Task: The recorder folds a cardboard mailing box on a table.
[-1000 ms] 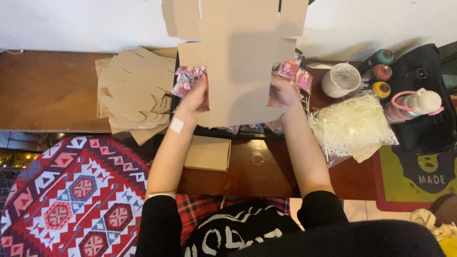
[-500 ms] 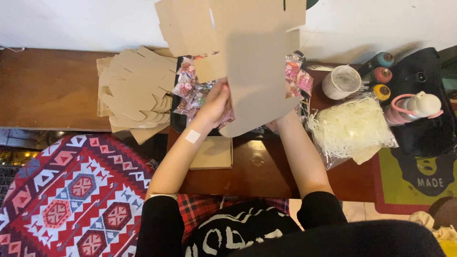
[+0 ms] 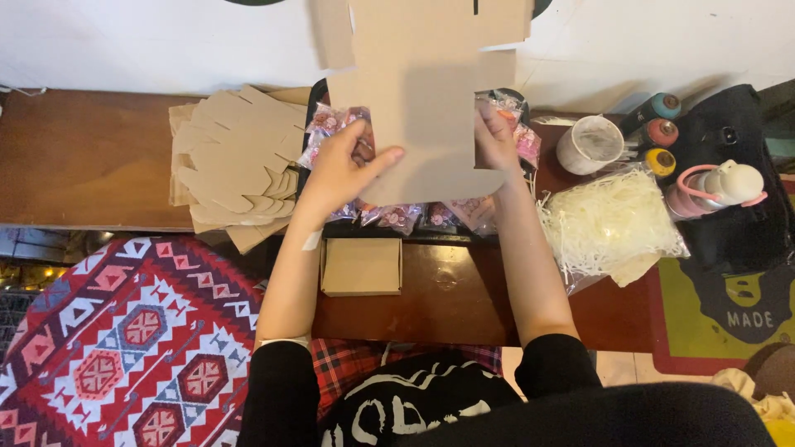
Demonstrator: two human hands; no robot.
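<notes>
**Inspector A:** Head view, the only one we have. We record a flat die-cut cardboard blank point(image 3: 431, 99) held up above the worktop point(image 3: 99, 157), over a dark tray point(image 3: 317, 93) of small pink wrapped packets point(image 3: 397, 217).

**Inspector B:** Hands?

**Inspector A:** Well apart, one at each side of the blank's lower panel. The left hand point(image 3: 339, 170) lies open against the left edge, thumb forward; the right hand point(image 3: 494, 136) pinches the right edge shut.

**Inspector B:** Handling?

**Inspector A:** We judge it light, thin, stiff only between its creases, so it will flop or crease if taken by a flap. Hold lies best on the panel edges, as now.

**Inspector B:** Surroundings?

**Inspector A:** A stack of like blanks point(image 3: 236, 165) to the left, one folded box point(image 3: 361, 266) nearer the person, a bag of pale shredded paper point(image 3: 613, 223) to the right, beside a white cup point(image 3: 590, 142).
</notes>
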